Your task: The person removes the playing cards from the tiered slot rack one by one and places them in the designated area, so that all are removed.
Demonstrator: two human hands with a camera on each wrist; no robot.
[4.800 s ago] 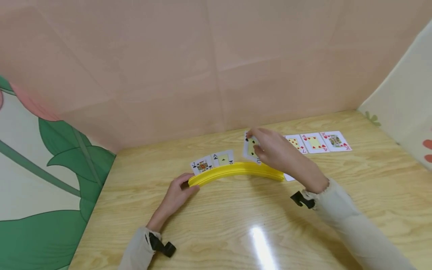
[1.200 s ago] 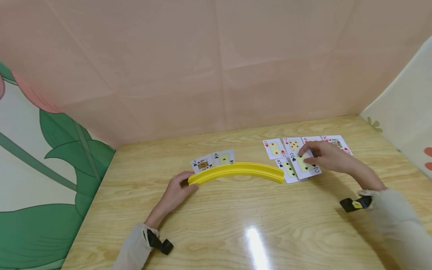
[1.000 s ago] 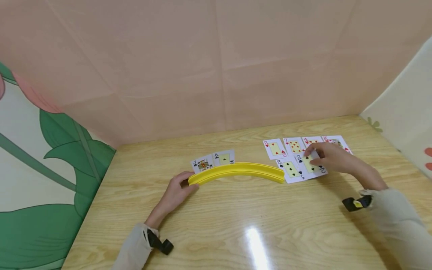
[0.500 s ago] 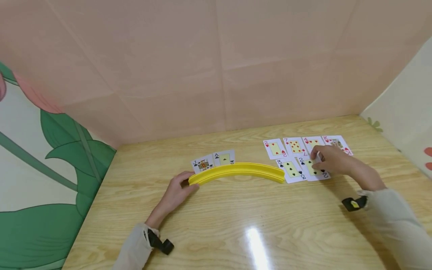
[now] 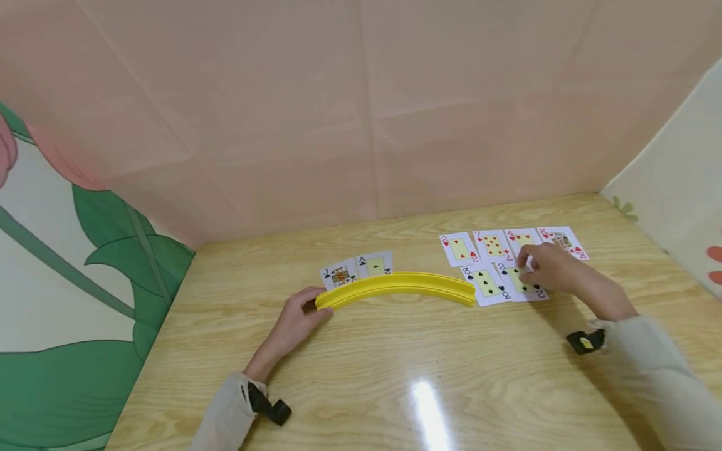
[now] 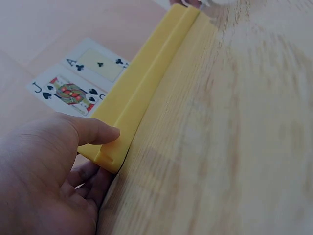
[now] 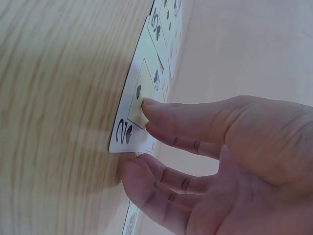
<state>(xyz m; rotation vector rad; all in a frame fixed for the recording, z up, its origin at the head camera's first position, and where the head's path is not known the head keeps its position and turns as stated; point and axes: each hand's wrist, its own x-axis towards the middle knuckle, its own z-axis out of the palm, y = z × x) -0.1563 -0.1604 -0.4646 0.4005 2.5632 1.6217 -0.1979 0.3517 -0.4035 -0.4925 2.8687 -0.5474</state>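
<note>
My left hand (image 5: pixel 297 318) grips the left end of a curved yellow card holder (image 5: pixel 397 283), thumb in front and fingers behind, as the left wrist view shows. A jack of spades (image 6: pixel 71 95) and an ace of clubs (image 6: pixel 100 64) stand in the holder's left part. At the right, my right hand (image 5: pixel 555 270) pinches the two of spades (image 7: pixel 137 95) between thumb and forefinger, with the thumb tip on its face. That card lies low by the table, its left edge against the three of spades (image 5: pixel 486 284). The other right fingers are bent near the card's corner.
Behind the spades, a face-up row runs along the table (image 5: pixel 361 376): two of hearts (image 5: pixel 459 249), seven of diamonds (image 5: pixel 492 245), four of hearts (image 5: pixel 521 239) and king of hearts (image 5: pixel 563 242). A pinkish cloth wall (image 5: pixel 282 125) rises at the back.
My right hand has carried the two of spades from over the holder rightward and down beside the three of spades, then shifted it slightly left. My left hand stays on the holder.
</note>
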